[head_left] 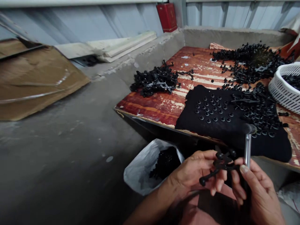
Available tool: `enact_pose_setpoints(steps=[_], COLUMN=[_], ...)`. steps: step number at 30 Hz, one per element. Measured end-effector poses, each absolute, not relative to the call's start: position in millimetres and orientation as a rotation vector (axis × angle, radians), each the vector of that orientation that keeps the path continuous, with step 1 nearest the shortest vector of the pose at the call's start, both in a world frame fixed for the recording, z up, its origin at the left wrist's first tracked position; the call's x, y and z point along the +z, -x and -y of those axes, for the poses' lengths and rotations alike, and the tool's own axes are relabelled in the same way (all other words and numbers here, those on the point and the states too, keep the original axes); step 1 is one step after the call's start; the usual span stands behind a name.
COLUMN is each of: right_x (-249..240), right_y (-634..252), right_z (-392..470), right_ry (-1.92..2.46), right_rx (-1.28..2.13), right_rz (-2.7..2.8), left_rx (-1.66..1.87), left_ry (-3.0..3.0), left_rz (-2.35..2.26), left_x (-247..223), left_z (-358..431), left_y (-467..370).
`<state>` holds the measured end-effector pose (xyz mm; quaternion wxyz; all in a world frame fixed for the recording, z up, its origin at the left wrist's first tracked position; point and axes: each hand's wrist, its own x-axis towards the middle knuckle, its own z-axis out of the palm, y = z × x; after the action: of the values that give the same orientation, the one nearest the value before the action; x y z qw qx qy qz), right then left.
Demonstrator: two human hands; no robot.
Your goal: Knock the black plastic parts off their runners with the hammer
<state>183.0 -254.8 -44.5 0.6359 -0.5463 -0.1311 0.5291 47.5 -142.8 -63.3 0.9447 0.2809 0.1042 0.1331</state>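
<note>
In the lower right of the head view, my left hand (195, 168) has its fingers curled around a black bracket (221, 164) with several arms ending in round knobs. My right hand (260, 187) grips a hammer (247, 150) by its shiny metal shaft, head upward; its fingertips also meet the bracket's right side. The hammer's grey head is blurred. Beyond my hands, small black round caps (212, 109) are spread in rows on a black cloth (187, 120). More caps and brackets (260, 109) lie heaped on the cloth's right part.
A worn red-brown board (154, 109) bears the cloth. A pile of black brackets (154, 79) is at its left, with a larger pile (253, 59) at the back right. A white basket (286, 97) stands right. Below the board, a white sack (138, 176) holds black parts.
</note>
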Motion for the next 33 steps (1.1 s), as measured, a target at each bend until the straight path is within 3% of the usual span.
enact_pose_setpoints(steps=[10, 15, 21, 33], right_x=[-38, -34, -25, -34], right_y=[-164, -165, -167, -174], right_z=[247, 248, 246, 229], right_ry=[1.265, 1.337, 1.305, 1.375], right_rx=[1.341, 1.167, 1.054, 1.126], right_rz=[0.307, 0.367, 0.454, 0.636], left_rx=[0.459, 0.600, 0.361, 0.332], left_ry=[-1.167, -1.468, -1.585, -1.540], left_rz=[-0.289, -0.446, -0.660, -0.610], left_x=[-46, -30, -22, -21], left_z=[140, 135, 139, 138], left_y=[-35, -30, -29, -25])
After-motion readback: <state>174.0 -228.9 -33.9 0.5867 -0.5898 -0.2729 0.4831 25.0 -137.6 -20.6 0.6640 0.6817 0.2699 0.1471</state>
